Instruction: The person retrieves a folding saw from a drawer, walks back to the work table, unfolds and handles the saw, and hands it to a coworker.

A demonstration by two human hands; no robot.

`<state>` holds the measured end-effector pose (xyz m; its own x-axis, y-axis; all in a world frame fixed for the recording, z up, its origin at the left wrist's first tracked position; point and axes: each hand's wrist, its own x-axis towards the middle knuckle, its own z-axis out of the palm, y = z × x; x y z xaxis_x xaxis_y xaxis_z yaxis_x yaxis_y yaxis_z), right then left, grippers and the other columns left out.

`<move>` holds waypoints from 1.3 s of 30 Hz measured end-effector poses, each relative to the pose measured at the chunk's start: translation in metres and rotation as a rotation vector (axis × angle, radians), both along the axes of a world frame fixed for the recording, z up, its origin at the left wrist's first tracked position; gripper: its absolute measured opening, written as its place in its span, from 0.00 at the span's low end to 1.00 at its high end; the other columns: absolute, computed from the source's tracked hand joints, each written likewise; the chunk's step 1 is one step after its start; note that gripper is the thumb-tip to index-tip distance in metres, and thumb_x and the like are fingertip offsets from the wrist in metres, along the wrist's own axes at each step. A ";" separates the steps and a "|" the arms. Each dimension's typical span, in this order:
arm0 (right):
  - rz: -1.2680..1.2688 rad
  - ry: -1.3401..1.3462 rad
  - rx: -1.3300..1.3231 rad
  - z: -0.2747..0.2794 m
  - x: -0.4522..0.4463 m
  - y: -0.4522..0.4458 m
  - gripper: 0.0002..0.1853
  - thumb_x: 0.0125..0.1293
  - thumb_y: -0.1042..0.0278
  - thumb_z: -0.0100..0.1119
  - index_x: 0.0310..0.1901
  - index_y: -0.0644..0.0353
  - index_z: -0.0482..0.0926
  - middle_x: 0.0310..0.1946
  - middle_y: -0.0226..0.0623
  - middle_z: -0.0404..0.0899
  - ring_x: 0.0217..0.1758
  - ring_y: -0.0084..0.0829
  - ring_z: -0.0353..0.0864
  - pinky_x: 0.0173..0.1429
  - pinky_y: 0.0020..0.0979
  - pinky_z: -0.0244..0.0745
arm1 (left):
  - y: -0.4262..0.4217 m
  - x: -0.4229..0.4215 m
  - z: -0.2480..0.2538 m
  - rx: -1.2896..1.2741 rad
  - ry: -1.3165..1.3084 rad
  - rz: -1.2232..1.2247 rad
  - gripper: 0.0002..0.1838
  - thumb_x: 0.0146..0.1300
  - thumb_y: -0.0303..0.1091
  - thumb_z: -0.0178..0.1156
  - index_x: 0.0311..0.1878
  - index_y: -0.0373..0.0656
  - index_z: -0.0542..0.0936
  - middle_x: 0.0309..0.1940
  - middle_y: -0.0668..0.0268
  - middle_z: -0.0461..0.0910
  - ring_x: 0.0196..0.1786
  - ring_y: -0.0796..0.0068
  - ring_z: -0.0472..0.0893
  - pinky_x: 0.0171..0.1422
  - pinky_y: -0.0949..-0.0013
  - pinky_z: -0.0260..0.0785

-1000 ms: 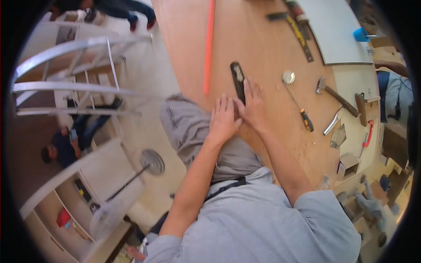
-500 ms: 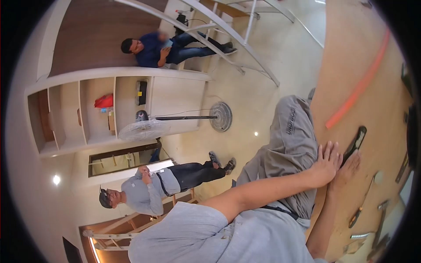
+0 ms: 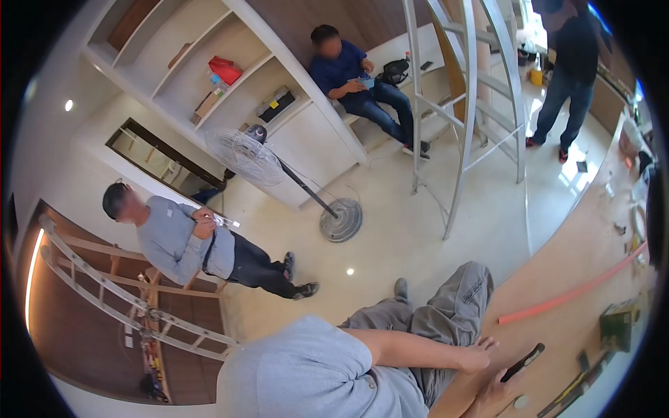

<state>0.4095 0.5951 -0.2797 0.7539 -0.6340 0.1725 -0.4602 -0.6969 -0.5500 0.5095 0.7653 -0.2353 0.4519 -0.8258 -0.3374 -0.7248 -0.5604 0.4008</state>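
Observation:
My left hand (image 3: 478, 355) is over the edge of the wooden tabletop (image 3: 557, 313), beside my trouser leg (image 3: 453, 306). Its fingers are apart, with nothing seen in them. Below it, my right hand (image 3: 492, 390) is low over the table, its fingers around the near end of a black-handled utility knife (image 3: 526, 361). The knife's far end sticks out past the hand; no bare blade can be made out. A red-orange tube (image 3: 557, 299) lies beyond the knife. Close to the right hand is a small round disc (image 3: 520, 402).
A green box (image 3: 619, 327) and dark tools (image 3: 575, 386) lie along the table's right side. A stand fan (image 3: 340, 219), a metal stepladder (image 3: 467, 111) and shelves (image 3: 202, 70) stand beyond. One person sits (image 3: 355, 76), one stands left (image 3: 188, 237), another top right (image 3: 571, 83).
My head view has turned, bringing a person at the top right into sight. My left hand has drawn away from my right hand, which stays at the knife.

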 end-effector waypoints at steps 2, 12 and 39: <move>0.097 -0.035 0.292 0.047 0.026 -0.010 0.30 0.78 0.68 0.60 0.78 0.68 0.69 0.72 0.56 0.77 0.74 0.50 0.78 0.76 0.44 0.73 | -0.020 0.004 -0.057 -0.064 -0.124 -0.111 0.20 0.69 0.38 0.58 0.53 0.33 0.87 0.65 0.36 0.77 0.74 0.31 0.71 0.73 0.33 0.71; 1.025 -0.443 1.950 0.323 0.199 0.130 0.47 0.72 0.48 0.65 0.77 0.79 0.61 0.68 0.67 0.75 0.54 0.43 0.92 0.51 0.34 0.94 | 0.020 0.020 0.045 -0.680 0.344 -0.087 0.20 0.78 0.43 0.60 0.66 0.45 0.83 0.64 0.59 0.84 0.71 0.59 0.80 0.73 0.52 0.72; 0.356 -0.217 1.290 0.237 0.172 0.097 0.27 0.73 0.61 0.70 0.69 0.67 0.82 0.49 0.39 0.89 0.49 0.27 0.89 0.55 0.28 0.84 | 0.016 0.021 -0.028 -0.588 0.327 0.041 0.23 0.67 0.39 0.64 0.64 0.44 0.85 0.53 0.48 0.89 0.56 0.47 0.88 0.62 0.48 0.79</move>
<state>0.5812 0.6917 -0.0424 0.9432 -0.2114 -0.2563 -0.1857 0.3040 -0.9344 0.5309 0.7813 -0.2637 0.4381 -0.8981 0.0387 -0.4972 -0.2062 0.8428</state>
